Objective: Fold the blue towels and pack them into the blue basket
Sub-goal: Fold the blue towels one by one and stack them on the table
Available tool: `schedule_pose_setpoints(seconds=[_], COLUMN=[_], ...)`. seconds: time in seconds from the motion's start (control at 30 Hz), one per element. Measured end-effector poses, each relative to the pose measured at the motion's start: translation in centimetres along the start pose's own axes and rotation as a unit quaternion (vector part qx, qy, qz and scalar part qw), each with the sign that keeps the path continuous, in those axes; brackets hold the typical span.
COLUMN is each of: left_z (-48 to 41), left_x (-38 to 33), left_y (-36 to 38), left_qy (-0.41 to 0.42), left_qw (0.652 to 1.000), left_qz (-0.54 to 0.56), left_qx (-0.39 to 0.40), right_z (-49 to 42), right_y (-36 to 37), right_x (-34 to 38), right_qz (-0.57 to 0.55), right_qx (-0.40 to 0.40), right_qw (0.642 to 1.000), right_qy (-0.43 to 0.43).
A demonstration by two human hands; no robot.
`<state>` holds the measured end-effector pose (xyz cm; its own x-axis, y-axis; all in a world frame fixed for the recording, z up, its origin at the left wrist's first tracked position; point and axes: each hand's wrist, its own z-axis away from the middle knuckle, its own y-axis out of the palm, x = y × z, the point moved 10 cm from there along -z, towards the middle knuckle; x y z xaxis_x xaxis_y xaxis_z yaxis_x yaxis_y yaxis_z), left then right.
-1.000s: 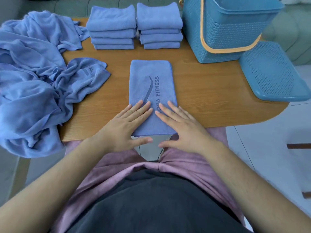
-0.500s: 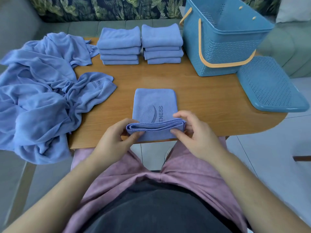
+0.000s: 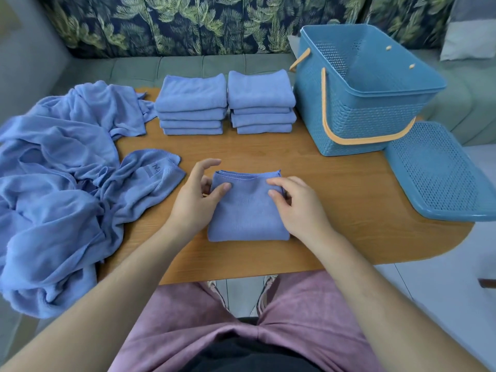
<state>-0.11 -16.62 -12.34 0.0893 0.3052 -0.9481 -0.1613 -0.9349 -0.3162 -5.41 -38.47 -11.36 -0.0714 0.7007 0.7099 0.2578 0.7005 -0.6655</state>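
Folded blue microfibre towel near-square, layered edges pointing away; left hand, right hand pinch far corners.

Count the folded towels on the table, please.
9: four in the left stack, four in the right stack at the back, and a single towel in front. The crumpled pile on the left might hide more.
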Motion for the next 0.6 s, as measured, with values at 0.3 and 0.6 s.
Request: schedule_pose_setpoints(seconds=[0.3,0.6], left_z=[1.7,3.1], left_x=[-0.6,2.4], left_y=[2.0,3.6], left_qy=[0.130,0.068], left_qw=[0.962,0.932], left_qz=[-0.238,-0.348], left_qx=[0.012,0.081], right_z=[0.9,2.3], right_y=[2.3,6.2], right_x=[2.6,1.2], right_qz=[0.247,0.248], right_qx=[0.040,0.137], right_qw=[0.968,0.958], right_qy=[-0.017,-0.034])
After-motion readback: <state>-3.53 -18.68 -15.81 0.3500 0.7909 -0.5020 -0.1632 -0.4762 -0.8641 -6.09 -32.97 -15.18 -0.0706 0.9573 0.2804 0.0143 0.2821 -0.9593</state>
